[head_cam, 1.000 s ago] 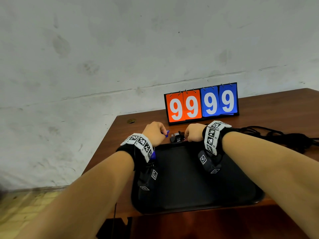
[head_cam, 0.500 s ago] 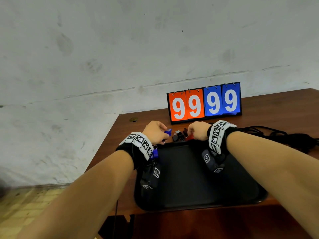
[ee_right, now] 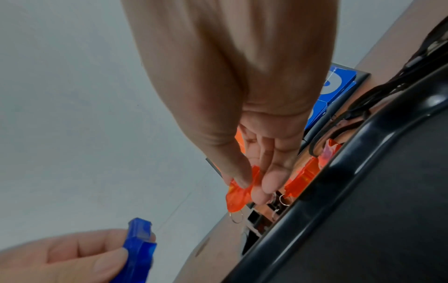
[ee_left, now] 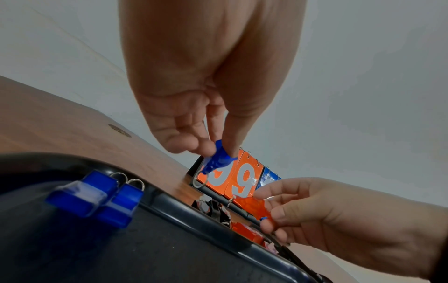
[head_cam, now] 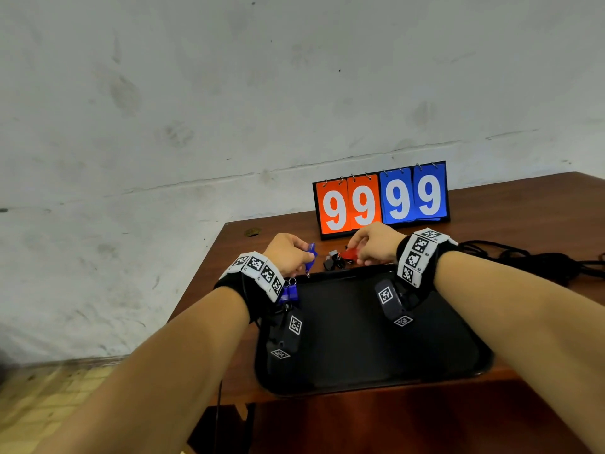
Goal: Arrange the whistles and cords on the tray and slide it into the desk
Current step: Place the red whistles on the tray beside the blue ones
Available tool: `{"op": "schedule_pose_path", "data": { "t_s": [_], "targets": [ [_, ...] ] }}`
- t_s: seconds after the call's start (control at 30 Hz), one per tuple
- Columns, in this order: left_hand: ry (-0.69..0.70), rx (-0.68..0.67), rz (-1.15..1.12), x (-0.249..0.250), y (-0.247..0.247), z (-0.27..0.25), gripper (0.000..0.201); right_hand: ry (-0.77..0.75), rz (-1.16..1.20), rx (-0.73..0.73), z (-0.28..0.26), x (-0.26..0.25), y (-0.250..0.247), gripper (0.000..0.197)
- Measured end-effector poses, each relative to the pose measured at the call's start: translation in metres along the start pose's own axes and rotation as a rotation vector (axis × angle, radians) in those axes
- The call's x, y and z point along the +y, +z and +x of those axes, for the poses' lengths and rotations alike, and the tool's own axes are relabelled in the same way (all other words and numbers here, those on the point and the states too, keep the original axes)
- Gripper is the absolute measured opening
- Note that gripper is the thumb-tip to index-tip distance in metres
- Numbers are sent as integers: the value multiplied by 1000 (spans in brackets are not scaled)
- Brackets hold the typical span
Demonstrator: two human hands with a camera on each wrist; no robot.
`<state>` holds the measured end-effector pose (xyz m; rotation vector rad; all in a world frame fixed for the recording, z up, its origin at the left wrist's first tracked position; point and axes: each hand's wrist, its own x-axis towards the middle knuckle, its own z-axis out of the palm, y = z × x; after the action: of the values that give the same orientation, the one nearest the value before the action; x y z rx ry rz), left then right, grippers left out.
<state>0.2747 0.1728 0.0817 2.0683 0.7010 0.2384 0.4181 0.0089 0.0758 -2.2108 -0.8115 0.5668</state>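
Note:
A black tray [head_cam: 366, 348] lies on the brown desk [head_cam: 510, 211] in front of me. Two blue whistles [head_cam: 288, 292] [ee_left: 97, 199] lie side by side in its far left corner. My left hand [head_cam: 291, 257] [ee_left: 211, 147] pinches a third blue whistle [head_cam: 310, 253] [ee_left: 218, 160] [ee_right: 139, 250] above the tray's far rim. My right hand [head_cam: 370, 245] [ee_right: 252, 183] pinches a red whistle [head_cam: 349, 254] [ee_left: 252, 206] [ee_right: 240, 193] just beyond that rim. Black whistles [head_cam: 333, 261] and more red whistles [ee_right: 303, 178] lie on the desk behind the tray. Black cords [head_cam: 537, 260] are heaped at the right.
A flip scoreboard [head_cam: 381, 199] showing 9999 in orange and blue stands behind the whistles, close to the wall [head_cam: 229, 109]. The desk's left edge drops to a tiled floor [head_cam: 42, 388]. The tray's near rim reaches the desk's front edge.
Both hands have lifted slightly from the pile. The left now holds the blue whistle clear of the desk, and the right has picked up a red whistle.

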Motion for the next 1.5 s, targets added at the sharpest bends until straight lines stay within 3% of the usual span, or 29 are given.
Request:
{"op": "schedule_pose_path", "data": {
  "t_s": [0.2, 0.5, 0.9, 1.2, 1.4, 1.5],
  "targets": [
    [-77, -68, -228, 12, -7, -27, 23, 44, 252, -65, -29, -13, -3, 23],
    [-75, -116, -390, 29, -7, -62, 30, 57, 506, -161, -66, -39, -4, 19],
    [-115, -128, -469, 40, -13, -80, 15, 45, 488, -174, -82, -57, 4, 19],
    [-123, -196, -422, 34, -17, -82, 21, 88, 486, -204, -86, -59, 7, 14],
    [-147, -253, -466, 32, -19, -84, 24, 136, 484, -202, -81, -56, 13, 31],
    [-149, -234, -450, 28, -20, -80, 25, 146, 462, -217, -77, -55, 16, 26]
  ]
}}
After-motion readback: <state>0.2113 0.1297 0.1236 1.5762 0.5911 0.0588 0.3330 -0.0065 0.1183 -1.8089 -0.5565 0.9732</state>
